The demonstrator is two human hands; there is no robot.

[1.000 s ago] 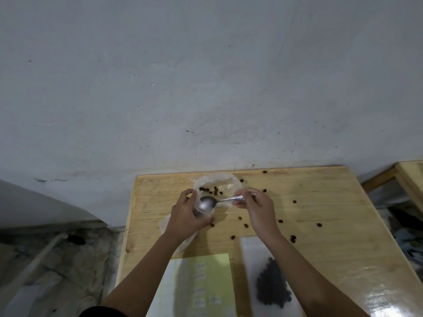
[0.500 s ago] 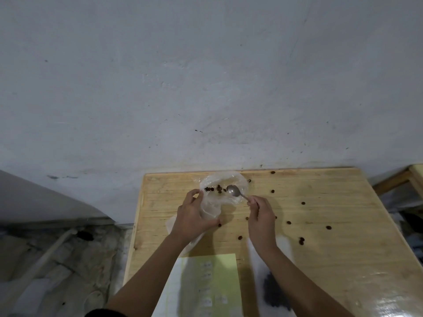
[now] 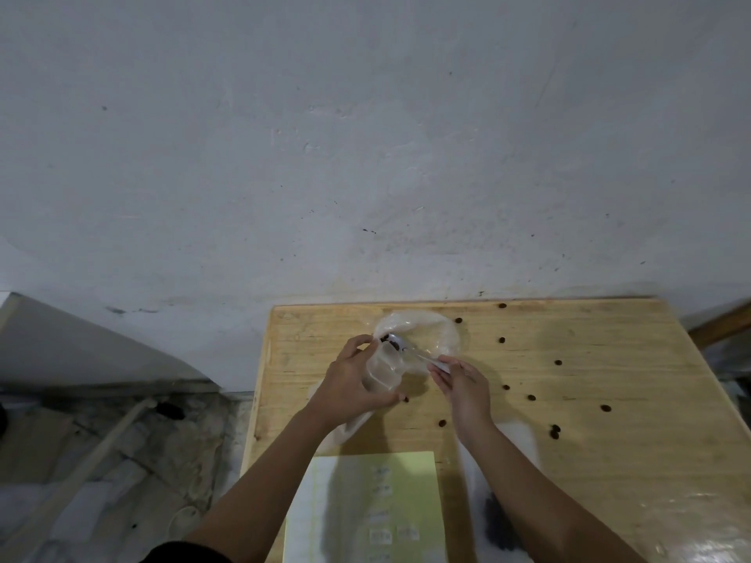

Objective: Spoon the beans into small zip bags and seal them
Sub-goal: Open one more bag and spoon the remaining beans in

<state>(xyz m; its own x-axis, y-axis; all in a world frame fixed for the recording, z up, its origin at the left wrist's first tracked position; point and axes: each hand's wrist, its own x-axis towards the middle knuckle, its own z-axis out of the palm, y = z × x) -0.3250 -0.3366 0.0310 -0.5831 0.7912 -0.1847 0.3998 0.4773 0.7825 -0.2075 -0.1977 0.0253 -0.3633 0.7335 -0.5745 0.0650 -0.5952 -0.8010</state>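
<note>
1. Currently left hand is gripping the small zip bag open; right hand is pinching the spoon, beans riding at the bag mouth.
2. Risk: narrow floppy mouth collapsing, beans scattering onto bench.

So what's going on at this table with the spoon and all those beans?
A person is packing beans into little bags. Their left hand holds a small clear bag, while the right hand pinches the handle of a metal spoon, its bowl carrying a few beans right at the bag's mouth. Several loose beans lie scattered over the wooden table, and a dark heap of beans sits near the front edge beside a yellow sheet. The bag isn't sealed yet.
</note>
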